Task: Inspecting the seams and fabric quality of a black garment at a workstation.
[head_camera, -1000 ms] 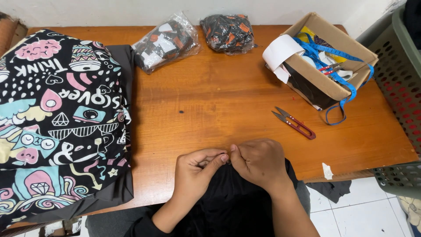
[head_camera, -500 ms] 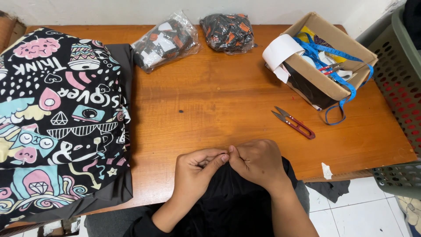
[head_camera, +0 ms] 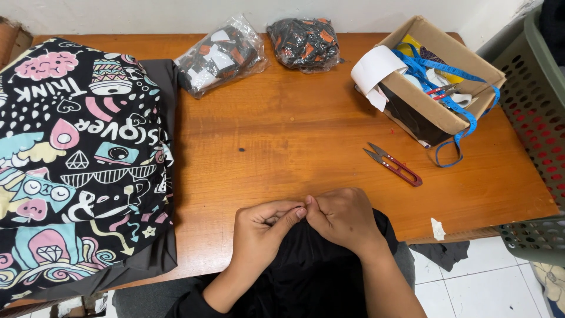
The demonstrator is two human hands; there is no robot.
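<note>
From the head camera, looking straight down: both hands meet at the near edge of the wooden table (head_camera: 282, 135), and over the last second they have barely shifted. The left hand (head_camera: 259, 227) and the right hand (head_camera: 344, 215) sit in the same spot as before, fingertips pressed together, pinching a small fold of the black fabric (head_camera: 318, 271) that hangs off the table edge into the person's lap. Whether something thin such as a needle or thread is caught between the fingertips is too small to tell. The only change is slight: the left forefinger looks a touch straighter, reaching towards the right thumb. That reads as fine, patient fingerwork going on in place, not a move to another thing.

Nothing else has moved. The red-handled thread snips (head_camera: 393, 164) lie untouched on the table, well apart from the hands, up and to the right. Behind them sits the cardboard box (head_camera: 438, 112) with a blue measuring tape (head_camera: 465, 126) spilling over its side. Two clear plastic bags of patterned pieces (head_camera: 220, 54) rest at the far edge. A large printed cloth (head_camera: 76, 153) covers the left end, and a grey perforated basket (head_camera: 538, 118) stands to the right.
</note>
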